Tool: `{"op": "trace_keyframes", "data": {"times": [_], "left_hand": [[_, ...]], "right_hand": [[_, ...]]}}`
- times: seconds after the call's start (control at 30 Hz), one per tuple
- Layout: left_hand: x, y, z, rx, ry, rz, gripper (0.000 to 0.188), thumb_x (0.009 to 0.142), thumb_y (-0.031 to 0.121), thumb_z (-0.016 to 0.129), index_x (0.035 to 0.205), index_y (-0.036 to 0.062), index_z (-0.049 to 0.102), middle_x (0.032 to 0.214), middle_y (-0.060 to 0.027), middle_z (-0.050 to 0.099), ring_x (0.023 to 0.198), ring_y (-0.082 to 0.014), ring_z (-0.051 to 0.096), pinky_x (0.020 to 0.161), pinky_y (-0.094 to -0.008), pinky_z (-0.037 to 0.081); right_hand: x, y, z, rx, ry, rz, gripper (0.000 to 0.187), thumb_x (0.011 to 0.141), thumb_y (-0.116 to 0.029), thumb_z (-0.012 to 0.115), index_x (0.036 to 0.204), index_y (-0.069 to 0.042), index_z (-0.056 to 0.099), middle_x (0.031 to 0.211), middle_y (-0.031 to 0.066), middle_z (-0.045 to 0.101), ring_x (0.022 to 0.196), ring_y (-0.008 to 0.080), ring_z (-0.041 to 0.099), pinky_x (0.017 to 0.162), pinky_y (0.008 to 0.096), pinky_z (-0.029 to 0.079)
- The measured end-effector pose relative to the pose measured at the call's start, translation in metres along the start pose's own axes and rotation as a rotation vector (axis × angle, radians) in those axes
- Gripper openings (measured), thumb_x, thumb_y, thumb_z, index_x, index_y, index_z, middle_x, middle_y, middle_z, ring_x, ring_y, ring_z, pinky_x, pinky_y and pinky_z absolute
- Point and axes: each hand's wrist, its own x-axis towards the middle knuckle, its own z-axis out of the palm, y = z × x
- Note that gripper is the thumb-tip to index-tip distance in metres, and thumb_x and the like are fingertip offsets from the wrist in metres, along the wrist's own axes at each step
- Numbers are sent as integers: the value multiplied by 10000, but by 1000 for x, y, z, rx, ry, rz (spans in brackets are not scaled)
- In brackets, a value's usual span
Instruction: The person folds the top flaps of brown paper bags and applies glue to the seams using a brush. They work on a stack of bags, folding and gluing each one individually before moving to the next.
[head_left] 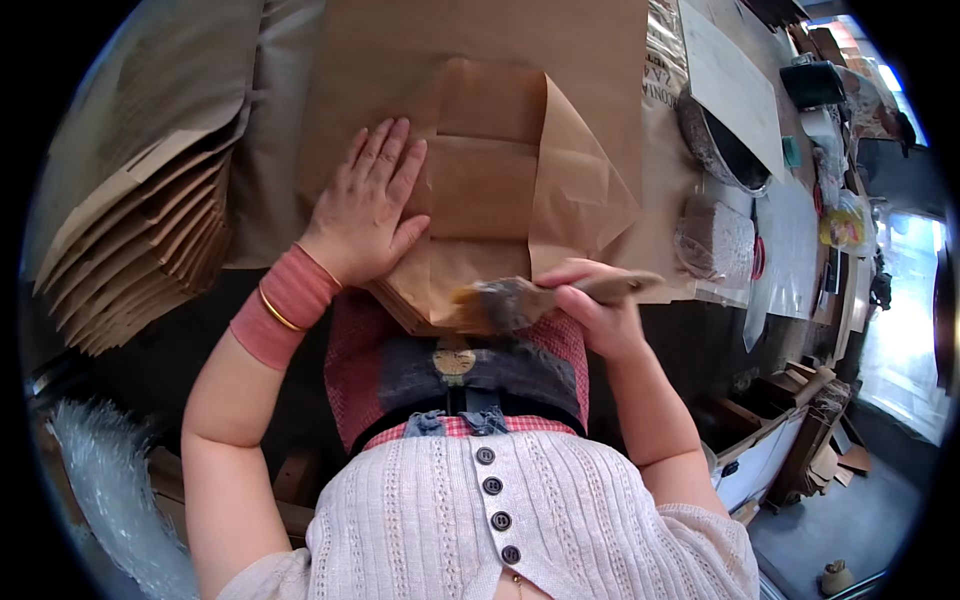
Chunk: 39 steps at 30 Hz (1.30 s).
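Note:
My left hand (372, 205) lies flat, fingers stretched out, on the left side of a brown paper bag (487, 190) whose near end is folded open on the table. In my right hand (603, 315) is a paintbrush (505, 305), gripped by its wooden handle. Its bristles point left and touch or hover just over the bag's near edge; which one I cannot tell. A triangular paper flap (580, 180) stands folded out on the bag's right side. Under the bag's near edge, more paper layers (400, 305) show.
A fanned stack of brown paper bags (150, 230) hangs over the table edge at the left. To the right are a dark round bowl (722, 145) partly under a pale board (730, 80), a whitish block (715, 238) and red-handled scissors (757, 245). Clear plastic (115, 500) lies at lower left.

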Motion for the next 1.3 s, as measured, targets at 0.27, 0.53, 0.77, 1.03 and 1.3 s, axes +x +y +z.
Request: {"op": "trace_keyframes", "data": {"times": [0.27,0.53,0.77,1.03,1.3], "left_hand": [[-1,1,3,73,21,11,811,854,359,584,1485,-8,230,1532,-246,235,1423,-390,224,1176,-476,154],[2,-2,4,166,36,14,803,863,392,578,1478,-11,254,1522,-227,274,1421,-356,249,1178,-465,161],[11,-36,-2,-361,99,48,431,948,229,535,1297,-22,542,1380,-194,506,1336,-326,420,1123,-407,318],[12,-28,11,-92,241,121,350,926,193,580,1255,74,609,1343,-174,539,1279,-334,477,1070,-411,392],[12,-29,15,-36,262,117,377,938,192,546,1302,99,576,1369,-177,515,1288,-341,464,1070,-411,388]], "right_hand": [[-12,-36,-6,-1190,-258,-644,364,725,-119,656,1074,-15,648,1000,99,633,857,269,638,682,354,555],[-20,0,28,-908,-283,-743,279,736,-73,749,991,8,668,913,118,658,747,253,655,625,339,549],[44,-62,58,-755,-340,-914,321,717,-109,774,1016,-15,705,958,152,686,814,277,673,675,357,537],[32,-16,61,-972,-462,-712,285,765,-92,688,1038,-14,668,945,114,649,809,277,647,679,363,542],[-4,-2,47,-979,-431,-675,288,761,-109,671,1027,-1,644,933,120,639,837,292,640,673,375,544]]}}
